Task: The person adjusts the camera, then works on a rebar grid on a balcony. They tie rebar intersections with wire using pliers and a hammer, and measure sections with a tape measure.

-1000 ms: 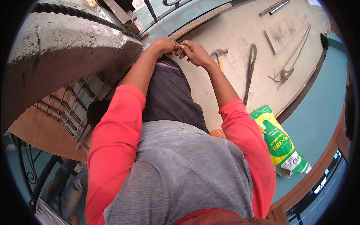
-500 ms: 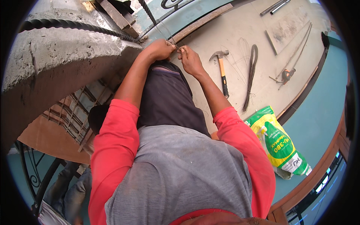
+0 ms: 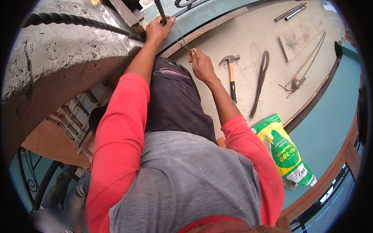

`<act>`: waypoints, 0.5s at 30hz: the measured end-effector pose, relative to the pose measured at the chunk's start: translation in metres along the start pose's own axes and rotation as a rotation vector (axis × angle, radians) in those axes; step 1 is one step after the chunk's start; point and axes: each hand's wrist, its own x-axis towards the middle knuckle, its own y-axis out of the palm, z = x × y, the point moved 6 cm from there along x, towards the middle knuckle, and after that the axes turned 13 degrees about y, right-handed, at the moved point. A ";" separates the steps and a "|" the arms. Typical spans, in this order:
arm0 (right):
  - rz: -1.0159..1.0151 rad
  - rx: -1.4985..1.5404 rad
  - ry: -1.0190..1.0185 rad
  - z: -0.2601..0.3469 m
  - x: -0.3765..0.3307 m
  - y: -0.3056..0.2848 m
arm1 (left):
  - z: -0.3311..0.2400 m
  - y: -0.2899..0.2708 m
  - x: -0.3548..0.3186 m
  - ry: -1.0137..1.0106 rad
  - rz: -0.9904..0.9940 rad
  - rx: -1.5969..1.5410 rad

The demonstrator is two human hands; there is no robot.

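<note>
My left hand (image 3: 156, 32) has reached up to a black twisted iron baluster (image 3: 159, 11), its fingers closed round the bar. Pinched in my right hand (image 3: 202, 66) is the end of a thin wire (image 3: 183, 40). That wire runs up from the fingertips toward the baluster and my left hand, over a wooden batten (image 3: 217, 26). To the right of my right hand a claw hammer (image 3: 231, 73) with an orange and black handle lies on the pale board. Beside it is a looped bundle of dark tie wire (image 3: 260, 83), with thin loose strands spread around it.
A rough concrete slab (image 3: 77, 50) with a twisted black rail (image 3: 81, 22) fills the left. Farther right lie pincers (image 3: 297, 83), metal tubes (image 3: 289, 12) and a flat panel (image 3: 301, 39). A green and yellow bag (image 3: 285, 151) stands near my right elbow. Another person's legs (image 3: 68, 190) show at lower left.
My left hand has left the wire beside my right hand and moved up to the baluster. My right hand has shifted slightly right and down, still pinching the wire.
</note>
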 end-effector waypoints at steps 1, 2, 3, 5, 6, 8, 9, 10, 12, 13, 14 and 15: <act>0.006 -0.007 0.003 0.000 0.000 0.000 | -0.001 0.000 0.002 0.031 -0.030 0.037; 0.013 -0.013 0.006 0.001 0.001 -0.003 | -0.002 -0.002 0.004 0.062 -0.059 0.075; 0.019 -0.022 0.008 0.001 0.001 -0.005 | 0.003 0.000 0.006 0.055 -0.082 0.110; 0.060 0.000 0.002 0.006 0.000 -0.006 | 0.013 0.001 0.006 0.041 -0.129 0.181; 0.073 0.005 0.006 0.005 -0.001 -0.010 | 0.012 0.003 0.006 0.057 -0.118 0.180; 0.086 -0.013 0.012 0.002 0.000 -0.013 | 0.011 0.004 0.008 0.086 -0.098 0.179; 0.099 -0.016 0.010 0.002 0.001 -0.013 | 0.012 0.002 0.010 0.102 -0.083 0.159; 0.116 -0.004 0.041 -0.002 0.002 -0.012 | 0.013 0.002 0.010 0.100 -0.070 0.163; 0.149 0.021 0.100 -0.007 0.004 -0.009 | 0.012 0.002 0.009 0.099 -0.044 0.174; 0.158 0.037 0.102 -0.006 0.006 -0.009 | 0.011 0.001 0.008 0.093 -0.034 0.156; 0.168 0.053 0.103 -0.003 0.008 -0.011 | 0.010 -0.001 0.007 0.086 -0.025 0.138; 0.178 0.069 0.104 -0.001 0.009 -0.013 | 0.008 -0.002 0.004 0.079 -0.015 0.120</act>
